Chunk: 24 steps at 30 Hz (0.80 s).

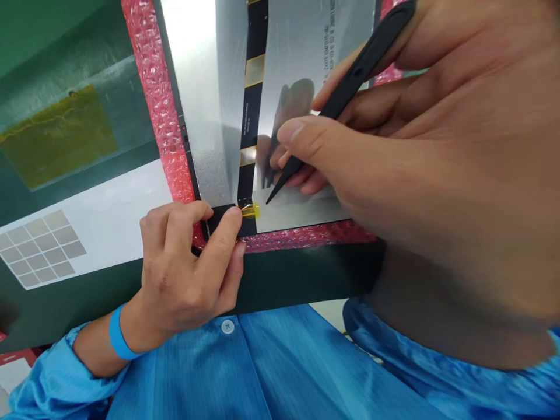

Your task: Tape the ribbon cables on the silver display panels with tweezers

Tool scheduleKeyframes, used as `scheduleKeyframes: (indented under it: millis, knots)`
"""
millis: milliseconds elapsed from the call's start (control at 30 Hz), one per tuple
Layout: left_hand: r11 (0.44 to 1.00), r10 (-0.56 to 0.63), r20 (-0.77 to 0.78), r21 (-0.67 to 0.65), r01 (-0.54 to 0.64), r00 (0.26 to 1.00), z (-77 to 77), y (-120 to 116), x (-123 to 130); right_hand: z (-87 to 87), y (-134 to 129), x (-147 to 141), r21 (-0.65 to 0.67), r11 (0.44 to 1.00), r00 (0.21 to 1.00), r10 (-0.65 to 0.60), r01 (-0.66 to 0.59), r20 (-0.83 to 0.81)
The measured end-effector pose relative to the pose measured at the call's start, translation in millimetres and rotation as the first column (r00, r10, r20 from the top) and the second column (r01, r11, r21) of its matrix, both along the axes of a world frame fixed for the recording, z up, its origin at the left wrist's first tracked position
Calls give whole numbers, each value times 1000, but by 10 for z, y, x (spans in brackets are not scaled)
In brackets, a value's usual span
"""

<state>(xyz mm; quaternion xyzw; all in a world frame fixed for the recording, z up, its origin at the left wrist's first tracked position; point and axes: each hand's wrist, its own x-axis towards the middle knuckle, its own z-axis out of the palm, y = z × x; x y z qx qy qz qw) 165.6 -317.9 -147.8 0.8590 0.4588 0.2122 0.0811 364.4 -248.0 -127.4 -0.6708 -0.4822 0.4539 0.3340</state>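
A flat silvery display panel [301, 210] lies in front of me, with a long black ribbon cable [251, 116] running down its back. My left hand [188, 262] is at the panel's lower left corner. Its index finger presses beside a small yellow tape [251, 210] at the ribbon's lower end, and the thumb sits at the panel's edge. Black pointed tweezers [336, 96] are held in my right hand [394, 128]. Their tip hovers over or touches the panel just right of the yellow tape; I cannot tell which.
Pink bubble wrap [157, 87] lies under the panel and shows along its edges. To the left are a white sheet with grey squares [44, 248] and a yellowish translucent film [65, 137]. All lie on a dark green mat [301, 274].
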Motion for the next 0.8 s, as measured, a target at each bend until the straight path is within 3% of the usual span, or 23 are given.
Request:
scheduleKeyframes:
  millis: [200,633,800]
  knots:
    - [1000,-20,-66,-10,20,998,-14,-21,10,-113,-37,40,97,994,999,42,-44,31]
    - [999,-48,-184,-27,43,982,-46,-83,111,-120,-1,42,78,997,999,4,-1,-39]
    - [999,33,-236,40,-24,971,-77,-158,62,-128,-13,25,105,994,998,-26,33,-65]
